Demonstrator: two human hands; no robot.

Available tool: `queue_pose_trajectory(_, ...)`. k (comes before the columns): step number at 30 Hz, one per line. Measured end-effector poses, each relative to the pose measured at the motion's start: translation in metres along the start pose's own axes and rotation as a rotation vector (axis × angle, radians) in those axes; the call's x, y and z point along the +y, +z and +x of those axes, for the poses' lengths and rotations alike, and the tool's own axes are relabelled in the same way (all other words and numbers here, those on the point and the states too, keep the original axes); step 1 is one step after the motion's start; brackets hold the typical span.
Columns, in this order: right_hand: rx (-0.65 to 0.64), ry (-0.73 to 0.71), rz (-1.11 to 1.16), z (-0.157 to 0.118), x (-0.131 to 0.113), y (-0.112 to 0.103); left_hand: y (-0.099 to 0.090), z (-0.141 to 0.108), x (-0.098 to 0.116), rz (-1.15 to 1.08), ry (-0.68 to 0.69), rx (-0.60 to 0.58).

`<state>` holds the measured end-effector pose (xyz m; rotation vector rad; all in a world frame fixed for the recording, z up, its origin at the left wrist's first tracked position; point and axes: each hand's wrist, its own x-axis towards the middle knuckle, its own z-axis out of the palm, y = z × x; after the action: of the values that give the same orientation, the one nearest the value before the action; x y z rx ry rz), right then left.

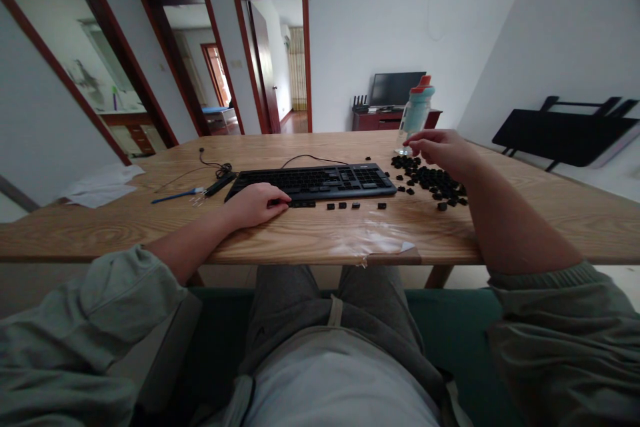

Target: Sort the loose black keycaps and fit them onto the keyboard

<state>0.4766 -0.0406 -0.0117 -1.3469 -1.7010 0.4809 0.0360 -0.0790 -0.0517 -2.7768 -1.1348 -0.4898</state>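
A black keyboard (310, 180) lies on the wooden table in front of me, with dark gaps among its keys. My left hand (257, 205) rests at its front left edge, fingers loosely bent and a gap showing between them. Its fingertips touch the left end of a short row of black keycaps (303, 204). Several single keycaps (343, 205) stand in line to the right of that row. My right hand (440, 150) is raised over a pile of loose black keycaps (435, 181), thumb and fingers drawn together; anything between them is too small to make out.
A clear and teal bottle (416, 113) with a red lid stands behind the pile. Left of the keyboard lie a coiled cable (223, 170), a blue stick-like tool (175, 195) and white tissue paper (103, 185). Clear tape (373, 240) covers part of the table's front edge.
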Motion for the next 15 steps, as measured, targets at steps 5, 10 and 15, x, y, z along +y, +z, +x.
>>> queue_pose_trajectory(5, 0.118, -0.004, -0.08, 0.006, 0.015, -0.004, -0.007, -0.004, 0.003, -0.036, -0.064, 0.025)
queue_pose_trajectory(10, 0.196, 0.022, -0.24, 0.014, 0.034, -0.012, -0.016, 0.0, 0.004, -0.041, -0.044, 0.058)
queue_pose_trajectory(15, 0.089, 0.087, -0.432, 0.021, 0.052, -0.007, -0.031, 0.03, 0.016, -0.029, 0.006, 0.165)
